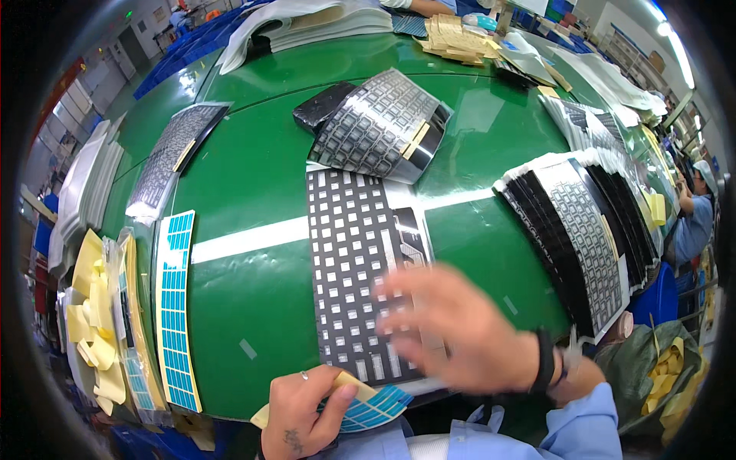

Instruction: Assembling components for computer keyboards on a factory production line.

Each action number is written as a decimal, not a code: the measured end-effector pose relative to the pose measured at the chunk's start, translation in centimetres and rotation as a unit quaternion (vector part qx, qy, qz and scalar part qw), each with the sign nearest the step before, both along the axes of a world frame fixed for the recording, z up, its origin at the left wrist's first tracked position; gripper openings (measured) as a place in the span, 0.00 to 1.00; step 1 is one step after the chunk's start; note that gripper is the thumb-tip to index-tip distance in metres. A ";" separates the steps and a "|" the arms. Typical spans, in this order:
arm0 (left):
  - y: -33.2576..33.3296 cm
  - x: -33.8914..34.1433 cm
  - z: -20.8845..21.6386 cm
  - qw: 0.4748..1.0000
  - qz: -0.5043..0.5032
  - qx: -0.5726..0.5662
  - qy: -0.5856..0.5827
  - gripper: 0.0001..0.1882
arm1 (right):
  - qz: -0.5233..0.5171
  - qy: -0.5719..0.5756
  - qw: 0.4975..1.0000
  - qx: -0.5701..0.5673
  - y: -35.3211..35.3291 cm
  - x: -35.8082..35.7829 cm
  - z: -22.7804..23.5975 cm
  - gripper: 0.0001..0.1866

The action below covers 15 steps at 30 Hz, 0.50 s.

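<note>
A black keyboard-shaped sheet (345, 261) with rows of small pale square cut-outs lies on the green table in front of me. Over its lower right part is my right hand (460, 330), blurred by motion, its fingers apart and nothing visible in them. Just below the sheet's near edge, my left hand (307, 410) pinches a curved strip of blue stickers (376, 410) on yellowish backing paper between thumb and fingers. At the sheet's far end lies a curled, clear-filmed keyboard-patterned sheet (376, 126), beside a shiny black packet (322, 107).
To the left are a blue sticker sheet (176, 307), a keyboard-patterned film (176, 153) and crumpled yellow paper (96, 330). A fanned stack of keyboard sheets (583, 238) sits on the right. White foam sheets (314, 27) lie at the back. A co-worker (694, 218) is at far right.
</note>
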<state>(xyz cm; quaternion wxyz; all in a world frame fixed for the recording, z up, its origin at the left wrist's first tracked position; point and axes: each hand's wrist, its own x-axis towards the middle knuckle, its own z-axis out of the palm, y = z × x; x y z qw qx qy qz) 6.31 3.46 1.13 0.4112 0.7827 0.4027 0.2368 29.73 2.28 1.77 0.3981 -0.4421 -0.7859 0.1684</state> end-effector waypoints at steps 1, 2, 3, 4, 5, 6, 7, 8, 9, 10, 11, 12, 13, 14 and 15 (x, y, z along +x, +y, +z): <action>0.1 0.1 0.1 1.000 -0.023 -0.003 -0.004 0.10 | 0.035 0.022 0.999 -0.017 -1.7 -1.0 -0.4 0.16; 1.0 1.1 -0.8 0.998 -0.062 -0.014 -0.015 0.11 | 0.054 0.037 0.997 -0.042 -3.1 -0.9 -1.5 0.16; 1.1 1.3 -0.7 0.998 -0.060 -0.014 -0.016 0.11 | 0.056 0.037 0.997 -0.042 -4.0 -1.1 -1.6 0.16; 1.3 1.5 -0.7 0.996 -0.082 -0.031 -0.029 0.11 | 0.052 0.015 0.997 -0.054 -5.0 -1.0 -1.4 0.14; 1.2 1.6 -0.2 0.993 -0.101 -0.046 -0.038 0.11 | 0.052 -0.003 0.997 -0.064 -5.7 -0.9 -1.1 0.12; 1.1 1.6 0.2 0.994 -0.098 -0.046 -0.034 0.11 | 0.054 0.001 0.996 -0.064 -6.1 -0.8 -0.8 0.12; 1.1 1.5 0.6 0.989 -0.118 -0.088 -0.035 0.10 | 0.062 0.014 0.997 -0.052 -6.4 -0.7 -0.6 0.12; 1.2 1.3 1.0 0.981 -0.137 -0.128 -0.039 0.08 | 0.069 0.024 0.997 -0.039 -6.7 -0.7 -0.5 0.12; 1.4 1.0 1.1 0.977 -0.162 -0.136 -0.021 0.08 | 0.090 0.032 0.995 -0.042 -7.1 -0.5 -0.8 0.13; 1.4 1.2 1.1 0.977 -0.162 -0.139 -0.018 0.08 | 0.089 0.035 0.994 -0.044 -7.4 -0.4 -1.1 0.13; 1.3 1.3 1.1 0.974 -0.172 -0.144 -0.038 0.08 | 0.087 0.043 0.995 -0.036 -7.6 -0.4 -1.2 0.13; 1.3 1.5 1.1 0.970 -0.181 -0.151 -0.057 0.08 | 0.084 0.052 0.995 -0.028 -7.8 -0.3 -1.5 0.13; 1.3 1.6 1.1 0.970 -0.181 -0.155 -0.055 0.08 | 0.085 0.059 0.994 -0.023 -7.9 -0.2 -1.8 0.13; 1.5 1.8 1.2 0.968 -0.189 -0.159 -0.040 0.08 | 0.083 0.062 0.994 -0.027 -8.1 -0.1 -2.0 0.13; 1.5 1.9 1.1 0.966 -0.198 -0.164 -0.026 0.08 | 0.094 0.057 0.994 -0.023 -8.1 0.1 -2.2 0.13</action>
